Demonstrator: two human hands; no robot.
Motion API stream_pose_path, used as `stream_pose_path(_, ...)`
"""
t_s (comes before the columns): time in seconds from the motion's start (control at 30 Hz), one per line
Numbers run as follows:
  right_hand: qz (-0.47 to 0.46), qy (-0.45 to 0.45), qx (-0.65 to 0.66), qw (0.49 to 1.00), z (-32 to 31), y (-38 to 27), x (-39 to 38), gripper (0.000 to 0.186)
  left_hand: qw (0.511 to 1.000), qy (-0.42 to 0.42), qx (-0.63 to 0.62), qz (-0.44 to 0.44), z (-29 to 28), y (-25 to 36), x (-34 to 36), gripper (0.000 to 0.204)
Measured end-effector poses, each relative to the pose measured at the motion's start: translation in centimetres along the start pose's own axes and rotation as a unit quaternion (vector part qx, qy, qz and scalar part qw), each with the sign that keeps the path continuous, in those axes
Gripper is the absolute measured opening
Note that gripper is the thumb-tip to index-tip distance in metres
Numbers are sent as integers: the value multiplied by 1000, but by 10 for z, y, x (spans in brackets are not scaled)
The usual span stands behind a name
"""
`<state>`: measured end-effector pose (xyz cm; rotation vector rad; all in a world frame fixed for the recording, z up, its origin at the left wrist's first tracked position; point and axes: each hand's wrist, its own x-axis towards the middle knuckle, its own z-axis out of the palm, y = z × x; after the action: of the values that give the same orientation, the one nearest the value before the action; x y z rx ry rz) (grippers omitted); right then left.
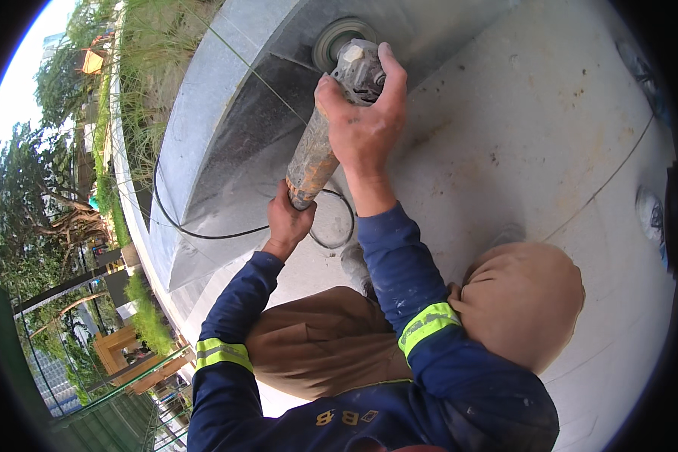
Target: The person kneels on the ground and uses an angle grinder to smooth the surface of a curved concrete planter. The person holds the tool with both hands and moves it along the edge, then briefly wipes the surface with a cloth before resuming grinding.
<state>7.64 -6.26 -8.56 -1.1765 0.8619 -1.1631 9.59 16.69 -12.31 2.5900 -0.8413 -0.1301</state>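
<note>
Where the scuffed grey-and-orange angle grinder (pixel 314 154) sits: head at the curved grey stone wall (pixel 242 132).
Fingers: left hand (pixel 288 224) clamped on its rear, right hand (pixel 368 132) around its head.
Thin black cable (pixel 226 236): snagging near the grey boot (pixel 354 265) could jerk the grinder.

The grinder (pixel 313 154) is of a dusty grey colour, with worn orange patches toward its near end. Its disc (pixel 326 51) shows pale rings on grey-green, and the cable (pixel 218 238) is black. Both sleeves (pixel 403 260) are dark blue – the right one with whitish specks – and their bands (pixel 429 325) are bright yellow-green with a silver stripe. The trousers (pixel 324 335) are plain brown. The floor (pixel 520 143) is pale grey, with rust-brown spots at the far right – while the plants (pixel 147 102) at far left are green.
</note>
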Motion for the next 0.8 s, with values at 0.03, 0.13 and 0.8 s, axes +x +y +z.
stream_pose_path(0.03,-11,-6,14,1000,2,-7,1,73,1000,6,-9,-3,-1,2,2,41)
stream_pose_path(0.13,1,-12,25,1000,4,-7,-1,74,1000,15,-9,-15,-6,5,4,40)
stream_pose_path(0.8,-3,7,34,999,4,11,3,76,1000,20,5,-8,2,5,6,40)
